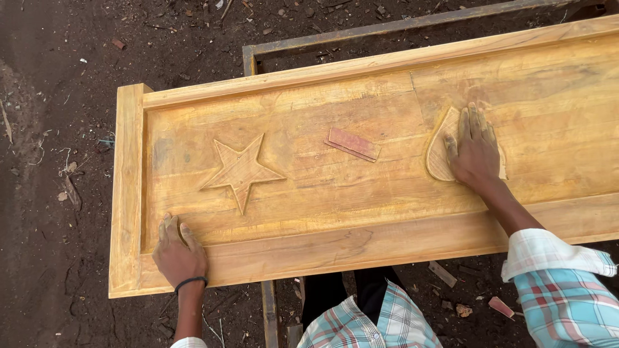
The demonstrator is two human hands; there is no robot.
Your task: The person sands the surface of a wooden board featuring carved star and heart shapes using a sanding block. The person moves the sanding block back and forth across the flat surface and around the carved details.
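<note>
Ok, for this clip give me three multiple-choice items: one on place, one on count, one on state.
1. Where does the small reddish block lie?
A. between the star and the right hand
B. on the ground
C. under the left hand

2. How many points has the carved star?
A. four
B. five
C. six

3. How is the right hand?
A. clenched in a fist
B. lifted clear
C. flat on a rounded carving

Key: 1 A, it sits mid-panel; 2 B, five tips show; 3 C, its fingers are spread on the rounded carving.
</note>
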